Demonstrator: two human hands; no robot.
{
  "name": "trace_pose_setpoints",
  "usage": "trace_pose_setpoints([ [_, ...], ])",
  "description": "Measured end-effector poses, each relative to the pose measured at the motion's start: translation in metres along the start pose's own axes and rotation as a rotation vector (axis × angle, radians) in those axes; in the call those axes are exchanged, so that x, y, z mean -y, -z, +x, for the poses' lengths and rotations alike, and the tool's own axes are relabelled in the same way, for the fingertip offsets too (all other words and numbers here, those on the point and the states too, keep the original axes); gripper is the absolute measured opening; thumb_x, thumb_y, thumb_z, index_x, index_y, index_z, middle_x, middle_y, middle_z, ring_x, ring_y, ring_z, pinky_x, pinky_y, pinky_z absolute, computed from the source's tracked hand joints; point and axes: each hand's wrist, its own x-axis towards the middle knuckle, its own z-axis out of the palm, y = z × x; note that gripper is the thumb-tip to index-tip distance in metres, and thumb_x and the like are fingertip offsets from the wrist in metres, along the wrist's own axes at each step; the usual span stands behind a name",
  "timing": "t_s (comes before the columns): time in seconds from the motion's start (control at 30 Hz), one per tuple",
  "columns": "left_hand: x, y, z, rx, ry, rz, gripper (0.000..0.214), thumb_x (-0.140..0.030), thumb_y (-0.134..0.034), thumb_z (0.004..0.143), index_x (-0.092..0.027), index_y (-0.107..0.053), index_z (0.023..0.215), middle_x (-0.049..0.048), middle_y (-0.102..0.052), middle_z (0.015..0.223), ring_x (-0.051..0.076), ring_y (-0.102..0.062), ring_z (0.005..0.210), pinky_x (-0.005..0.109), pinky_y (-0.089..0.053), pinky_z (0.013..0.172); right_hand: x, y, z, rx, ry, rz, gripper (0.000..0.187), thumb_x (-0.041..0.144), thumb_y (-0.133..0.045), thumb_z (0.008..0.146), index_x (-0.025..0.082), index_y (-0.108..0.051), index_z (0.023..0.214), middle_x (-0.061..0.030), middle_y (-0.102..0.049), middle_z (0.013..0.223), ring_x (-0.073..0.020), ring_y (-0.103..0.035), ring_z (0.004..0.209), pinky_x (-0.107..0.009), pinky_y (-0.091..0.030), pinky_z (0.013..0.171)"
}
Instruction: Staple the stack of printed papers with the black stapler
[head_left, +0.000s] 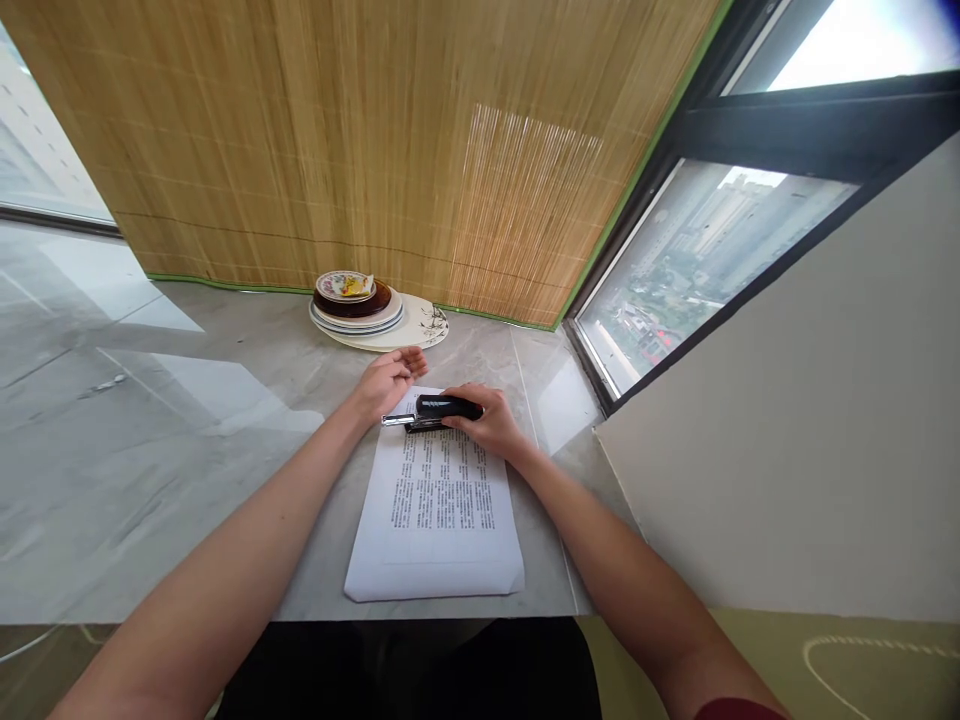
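Observation:
My right hand (495, 421) is wrapped round a black stapler (437, 405), which lies across the upper part of a stack of printed paper (435, 560). A shiny metal piece of the stapler juts out to the left, beneath its raised black top. Just beyond the paper's upper left corner is my left hand (388, 384), loosely curled with the palm turned toward me. Nothing shows in its fingers. Lines of dark text cover the top sheet, and the lower corners of the stack look bent.
A pile of plates (356, 325) stands at the back on a pale oval board (431, 328), against a bamboo blind (300, 150). On the right are a dark-framed window (675, 270) and a white wall (795, 430). The grey marble surface (187, 440) stretches left.

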Motion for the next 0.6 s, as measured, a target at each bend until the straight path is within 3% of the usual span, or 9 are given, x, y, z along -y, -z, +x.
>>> trace_pose_setpoints([
  [0.23, -0.008, -0.003, -0.015, 0.322, -0.056, 0.046, 0.049, 0.005, -0.074, 0.072, -0.022, -0.072, 0.113, 0.0057, -0.071, 0.128, 0.028, -0.066, 0.133, 0.052, -0.040, 0.127, -0.009, 0.005, 0.002, 0.033, 0.003, -0.098, 0.029, 0.033, -0.083, 0.091, 0.025, -0.078, 0.118, -0.0051, -0.082, 0.108, -0.0252, -0.074, 0.099, -0.044, -0.053, 0.097],
  [0.33, -0.012, -0.006, -0.023, 0.432, -0.070, 0.082, 0.049, -0.001, -0.081, 0.078, -0.026, -0.069, 0.118, 0.0063, -0.066, 0.145, 0.031, -0.058, 0.145, 0.051, -0.038, 0.128, -0.001, 0.009, 0.003, 0.018, 0.109, -0.247, 0.035, 0.035, -0.075, 0.098, 0.027, -0.073, 0.132, -0.0087, -0.074, 0.136, -0.0289, -0.067, 0.123, -0.049, -0.050, 0.109],
  [0.43, -0.014, -0.010, -0.030, 0.535, -0.024, 0.133, 0.039, -0.008, -0.083, 0.083, -0.023, -0.071, 0.117, 0.0105, -0.059, 0.158, 0.033, -0.054, 0.150, 0.046, -0.045, 0.124, 0.013, 0.005, 0.004, 0.032, 0.231, -0.510, 0.041, 0.034, -0.067, 0.104, 0.032, -0.066, 0.145, -0.0065, -0.060, 0.159, -0.0314, -0.053, 0.145, -0.053, -0.040, 0.121],
  [0.6, -0.016, -0.012, -0.037, 0.581, 0.052, 0.139, 0.041, -0.001, -0.074, 0.082, -0.021, -0.072, 0.118, 0.0122, -0.055, 0.163, 0.033, -0.060, 0.144, 0.043, -0.053, 0.115, 0.031, -0.011, 0.004, 0.121, 0.303, -0.621, 0.043, 0.036, -0.061, 0.109, 0.027, -0.059, 0.151, -0.0082, -0.064, 0.155, -0.0275, -0.052, 0.148, -0.051, -0.034, 0.127],
])
